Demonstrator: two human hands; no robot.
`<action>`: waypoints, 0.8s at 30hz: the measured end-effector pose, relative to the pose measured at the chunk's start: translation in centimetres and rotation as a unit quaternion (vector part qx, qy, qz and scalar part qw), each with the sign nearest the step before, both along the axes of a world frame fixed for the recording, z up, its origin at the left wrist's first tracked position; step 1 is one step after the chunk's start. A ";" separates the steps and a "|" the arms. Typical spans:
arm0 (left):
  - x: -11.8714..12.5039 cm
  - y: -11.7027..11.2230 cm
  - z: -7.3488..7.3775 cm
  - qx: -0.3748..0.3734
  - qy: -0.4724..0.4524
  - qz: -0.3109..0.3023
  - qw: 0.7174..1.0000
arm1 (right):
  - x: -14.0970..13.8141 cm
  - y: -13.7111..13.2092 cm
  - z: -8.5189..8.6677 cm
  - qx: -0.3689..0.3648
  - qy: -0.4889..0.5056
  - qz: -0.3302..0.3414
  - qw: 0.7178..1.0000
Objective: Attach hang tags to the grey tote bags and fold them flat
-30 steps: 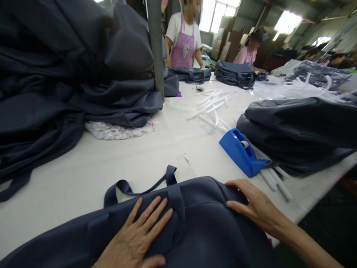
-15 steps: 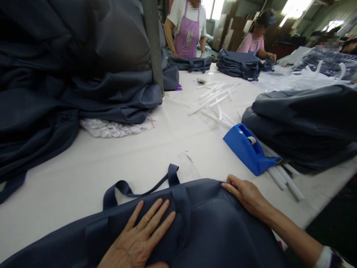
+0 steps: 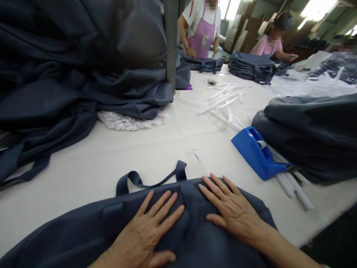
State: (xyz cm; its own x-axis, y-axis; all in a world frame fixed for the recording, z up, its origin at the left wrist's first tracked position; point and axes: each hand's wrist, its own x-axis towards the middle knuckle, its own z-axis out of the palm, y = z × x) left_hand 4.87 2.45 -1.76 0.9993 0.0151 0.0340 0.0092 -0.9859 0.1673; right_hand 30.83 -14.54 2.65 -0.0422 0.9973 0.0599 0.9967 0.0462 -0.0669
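Observation:
A dark navy bag (image 3: 92,219) lies flat on the white table (image 3: 111,152) right in front of me. One of its strap handles (image 3: 136,180) loops out past the far edge. My left hand (image 3: 147,227) rests flat on the bag, fingers outstretched, left of a handle strap (image 3: 189,201) stitched to the fabric. On the other side of that strap, my right hand (image 3: 228,208) lies with spread fingers near the bag's far edge. Neither hand grips anything. The bag's near side runs out of view.
A blue tape dispenser (image 3: 251,149) stands to the right, by white tubes (image 3: 298,193) and a heap of navy bags (image 3: 315,126). More navy fabric (image 3: 64,85) is piled left beside a metal post (image 3: 170,44). White strips (image 3: 223,96) lie farther back. Co-workers (image 3: 203,29) stand beyond.
My right hand has let go of the bag's far right edge and moved left to lie flat on its top. My left hand stays in place on the bag. The camera view has shifted left.

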 end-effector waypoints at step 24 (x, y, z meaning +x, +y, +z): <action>1.1 2.6 -1.0 -0.137 -0.022 -0.045 0.989 | -16.4 21.0 -2.8 -0.075 0.623 0.021 0.778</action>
State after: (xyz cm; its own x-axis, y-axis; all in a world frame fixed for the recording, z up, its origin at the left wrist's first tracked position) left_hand 5.92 5.05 -2.76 0.9946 -0.0601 0.0846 -0.0906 -0.9002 0.4260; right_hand 14.43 6.48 -0.12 -0.0771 0.9963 -0.0373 0.1507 -0.0254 -0.9882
